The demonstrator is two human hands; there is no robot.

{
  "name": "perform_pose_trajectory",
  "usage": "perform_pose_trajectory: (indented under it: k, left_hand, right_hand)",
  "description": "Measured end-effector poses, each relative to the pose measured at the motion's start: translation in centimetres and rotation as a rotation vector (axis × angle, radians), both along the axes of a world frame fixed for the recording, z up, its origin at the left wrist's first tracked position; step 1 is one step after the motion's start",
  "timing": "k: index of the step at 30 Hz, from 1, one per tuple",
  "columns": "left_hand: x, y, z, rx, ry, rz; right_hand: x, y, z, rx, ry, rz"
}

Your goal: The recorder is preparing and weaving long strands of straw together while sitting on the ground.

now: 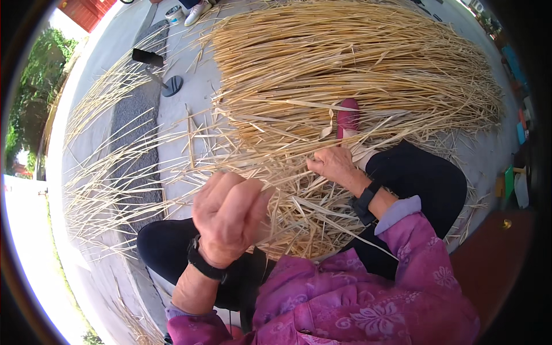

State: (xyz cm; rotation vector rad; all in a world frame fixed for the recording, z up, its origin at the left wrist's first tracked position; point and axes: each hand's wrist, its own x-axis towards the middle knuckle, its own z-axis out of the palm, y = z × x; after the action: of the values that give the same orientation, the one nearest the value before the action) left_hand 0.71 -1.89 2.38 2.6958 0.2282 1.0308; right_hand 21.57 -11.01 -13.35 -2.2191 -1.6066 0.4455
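Observation:
My left hand [232,213] is raised toward the camera over my left knee, its fingers curled and slightly blurred. Whatever its palm may hold is hidden. Farther ahead and to the right, my right hand [335,167] has thumb and fingers closed around thin straw-like stalks [282,156] stretching to the left. Between my legs lies a loose heap of dry leaves and husks [317,215]. Beyond it is a thick pile of long dry stalks [345,56] lying crosswise. My right foot, in a dark pink sock or shoe [348,115], rests against the pile's near side.
A phone-like dark device [147,57] stands on a round-based stand [172,86] to the left. More thin stalks [108,189] spread over a grey strip [136,125]. Near a bucket [174,15] is another person's shoe [197,13]. A brown panel [487,254] stands at right.

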Motion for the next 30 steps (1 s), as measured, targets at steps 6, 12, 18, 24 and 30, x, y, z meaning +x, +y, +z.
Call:
perform_pose_trajectory:
  k: [6,12,18,24,30]
  left_hand:
    - [0.4,1.5,-6.2,-0.428,0.244,0.150]
    - [-2.9,5.0,-8.7,-0.474,0.485,0.630]
    - [-0.3,2.5,-8.5,-0.432,0.506,0.127]
    - [0.3,1.4,-7.5,-0.117,0.416,0.012]
    - [-1.2,1.6,0.2,-0.367,-0.161,0.374]
  right_hand:
    - [-5.5,0.9,4.1,0.201,0.175,0.046]
    - [-0.8,0.5,4.5,0.248,0.110,0.085]
    - [-2.7,0.8,4.3,0.290,0.096,-0.026]
    - [-3.9,1.0,4.7,0.340,0.124,-0.033]
    - [0.0,0.1,1.5,0.265,0.236,-0.141]
